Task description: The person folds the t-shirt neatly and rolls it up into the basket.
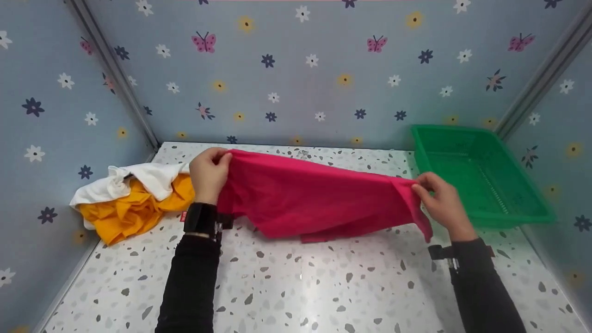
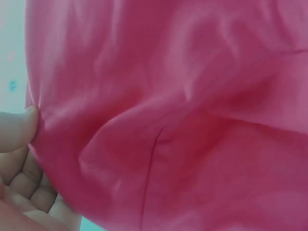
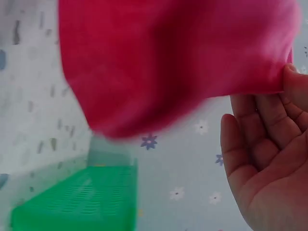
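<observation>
Left hand (image 1: 209,175): you pinched the left end of the pink cloth's (image 1: 319,199) upper edge, thumb closed against fingers on the fabric.
Right hand (image 1: 441,203): you pinched the right end of it the same way, your other fingers loosely bent below.
Pink cloth: it hung stretched between your hands, over the middle of the speckled surface (image 1: 286,286), its lower edge loose; whether that edge touched down, you could not tell.
White cloth (image 1: 155,180): it lay crumpled on the orange cloth (image 1: 122,212), at the left, near your left hand.
Green basket (image 1: 462,173): it stood at the far right, just beyond your right hand.
</observation>
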The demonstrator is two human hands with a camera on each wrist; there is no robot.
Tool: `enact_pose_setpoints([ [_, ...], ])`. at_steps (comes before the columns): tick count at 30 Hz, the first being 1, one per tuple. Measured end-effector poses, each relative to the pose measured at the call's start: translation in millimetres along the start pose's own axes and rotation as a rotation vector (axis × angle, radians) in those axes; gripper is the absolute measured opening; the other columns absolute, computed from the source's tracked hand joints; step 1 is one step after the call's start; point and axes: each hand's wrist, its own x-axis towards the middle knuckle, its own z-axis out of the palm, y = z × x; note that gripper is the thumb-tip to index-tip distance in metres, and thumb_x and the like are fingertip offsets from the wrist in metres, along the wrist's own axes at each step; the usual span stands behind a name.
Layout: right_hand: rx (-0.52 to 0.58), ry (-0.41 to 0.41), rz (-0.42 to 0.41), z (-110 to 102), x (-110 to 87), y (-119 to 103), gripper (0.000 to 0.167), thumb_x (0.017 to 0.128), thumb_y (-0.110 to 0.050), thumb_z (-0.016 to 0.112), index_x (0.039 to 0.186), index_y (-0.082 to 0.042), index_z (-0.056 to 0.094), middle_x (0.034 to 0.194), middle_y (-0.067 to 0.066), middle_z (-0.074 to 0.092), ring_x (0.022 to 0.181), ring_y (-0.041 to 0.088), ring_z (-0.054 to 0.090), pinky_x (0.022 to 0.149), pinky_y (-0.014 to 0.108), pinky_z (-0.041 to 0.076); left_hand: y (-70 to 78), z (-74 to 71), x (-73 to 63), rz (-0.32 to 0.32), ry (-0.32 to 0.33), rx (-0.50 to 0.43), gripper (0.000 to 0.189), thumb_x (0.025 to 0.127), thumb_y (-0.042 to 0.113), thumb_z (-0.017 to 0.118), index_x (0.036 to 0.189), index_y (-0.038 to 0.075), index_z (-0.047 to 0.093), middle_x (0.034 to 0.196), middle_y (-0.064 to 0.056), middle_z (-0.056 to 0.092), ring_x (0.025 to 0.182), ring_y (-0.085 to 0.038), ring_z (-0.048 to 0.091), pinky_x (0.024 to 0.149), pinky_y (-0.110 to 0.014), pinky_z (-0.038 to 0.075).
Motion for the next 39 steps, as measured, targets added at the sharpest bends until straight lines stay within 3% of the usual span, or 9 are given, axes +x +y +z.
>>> enact_pose_setpoints([
  [8,-0.015,0.143,-0.032,-17.3,36.8,-21.1,0.016,0.098,-0.013,0.061,0.102,0.002,0.060,0.093,0.013,0.063,0.080,0.008,0.053,0.066,0.013,0.043,20.5,-8.5,8.2,0.044,0.120,-0.112,0.019,0.094,0.015,0.068,0.106,0.001,0.075,0.097,-0.011,0.071,0.083,-0.019,0.059,0.078,-0.024,0.048],
  [14,0.020,0.304,-0.083,-23.2,55.8,-37.0,0.017,0.099,-0.011,0.059,0.103,0.005,0.060,0.093,0.016,0.062,0.081,0.008,0.051,0.069,0.018,0.041,29.1,-10.3,10.4,0.089,0.194,-0.215,0.018,0.094,0.013,0.068,0.104,0.000,0.074,0.096,-0.012,0.070,0.079,-0.015,0.055,0.073,-0.022,0.047],
  [17,0.015,0.348,-0.128,-21.9,56.6,-38.1,0.016,0.098,-0.009,0.060,0.102,0.007,0.059,0.093,0.018,0.062,0.081,0.006,0.051,0.069,0.019,0.041,27.8,-9.4,9.1,0.101,0.207,-0.255,0.016,0.094,0.011,0.068,0.103,-0.001,0.074,0.095,-0.012,0.069,0.078,-0.013,0.054,0.072,-0.022,0.047],
  [21,-0.012,0.336,-0.153,-17.1,50.8,-31.1,0.013,0.096,-0.006,0.062,0.101,0.006,0.060,0.092,0.018,0.063,0.081,0.002,0.050,0.068,0.017,0.040,16.0,-5.3,4.6,0.121,0.175,-0.242,0.016,0.093,0.010,0.068,0.104,-0.002,0.074,0.096,-0.013,0.070,0.080,-0.014,0.056,0.075,-0.022,0.047],
  [27,-0.029,0.170,-0.142,-6.2,31.5,-13.7,0.009,0.095,-0.004,0.064,0.101,0.002,0.060,0.091,0.015,0.064,0.081,0.010,0.054,0.068,0.013,0.041,-18.7,-5.0,-12.1,0.124,0.019,-0.104,0.015,0.093,0.010,0.069,0.103,-0.001,0.074,0.099,-0.014,0.071,0.091,-0.023,0.062,0.086,-0.033,0.050],
  [32,-0.034,-0.042,-0.131,1.6,11.1,0.6,0.012,0.091,0.000,0.068,0.101,-0.002,0.061,0.089,0.010,0.066,0.084,0.022,0.063,0.071,0.010,0.044,-52.6,-16.6,-27.7,0.143,-0.239,0.063,0.013,0.091,0.009,0.071,0.099,-0.001,0.074,0.096,-0.016,0.072,0.094,-0.031,0.064,0.090,-0.043,0.048],
  [35,-0.032,-0.149,-0.132,6.6,2.8,6.2,0.013,0.090,-0.001,0.070,0.099,-0.005,0.062,0.088,0.004,0.067,0.088,0.025,0.066,0.074,0.017,0.051,-69.6,-22.7,-35.9,0.140,-0.407,0.165,0.012,0.090,0.010,0.072,0.098,0.002,0.076,0.094,-0.012,0.073,0.092,-0.031,0.063,0.091,-0.046,0.046],
  [39,-0.024,-0.269,-0.164,17.8,-5.2,10.0,0.011,0.089,-0.003,0.071,0.095,-0.009,0.064,0.087,-0.004,0.065,0.087,0.020,0.066,0.077,0.032,0.056,-91.1,-26.8,-47.6,0.143,-0.557,0.268,0.007,0.087,0.012,0.075,0.091,0.006,0.077,0.089,-0.006,0.072,0.087,-0.027,0.063,0.087,-0.046,0.047],
])
